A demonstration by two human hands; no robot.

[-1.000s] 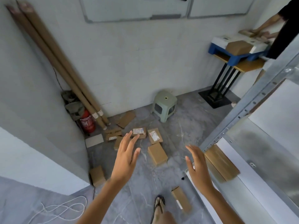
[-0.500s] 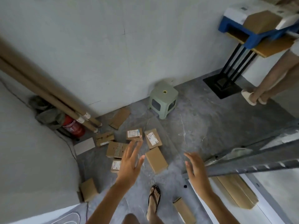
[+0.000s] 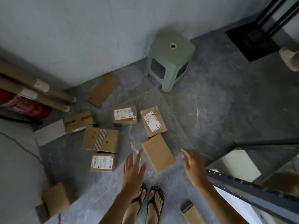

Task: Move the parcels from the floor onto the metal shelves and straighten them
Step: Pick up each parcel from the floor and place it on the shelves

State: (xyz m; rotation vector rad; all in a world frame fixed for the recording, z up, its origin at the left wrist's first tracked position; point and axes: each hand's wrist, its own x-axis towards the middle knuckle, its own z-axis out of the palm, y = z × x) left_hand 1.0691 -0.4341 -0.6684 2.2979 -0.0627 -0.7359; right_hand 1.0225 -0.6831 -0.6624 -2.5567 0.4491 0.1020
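Several brown cardboard parcels lie on the grey floor. A plain parcel [image 3: 158,152] lies nearest, between my two hands. Beyond it sit a labelled parcel [image 3: 153,121], another labelled one [image 3: 124,114], a striped-tape parcel [image 3: 100,139] and a small labelled parcel [image 3: 102,162]. My left hand [image 3: 133,172] hovers open, fingers straight, just left of the plain parcel. My right hand [image 3: 193,167] hovers open to its right. Neither touches anything. The metal shelf [image 3: 252,188] edge runs along the lower right.
A green plastic stool [image 3: 169,59] stands by the wall. Cardboard tubes [image 3: 37,89] and a red extinguisher [image 3: 24,105] lie at left. More parcels sit at bottom left [image 3: 56,199] and bottom right [image 3: 191,212]. My sandalled feet [image 3: 145,206] stand below. A black stand base [image 3: 252,41] is top right.
The view has tilted down and closer to the floor. Both hands have lowered toward the plain parcel, staying open.
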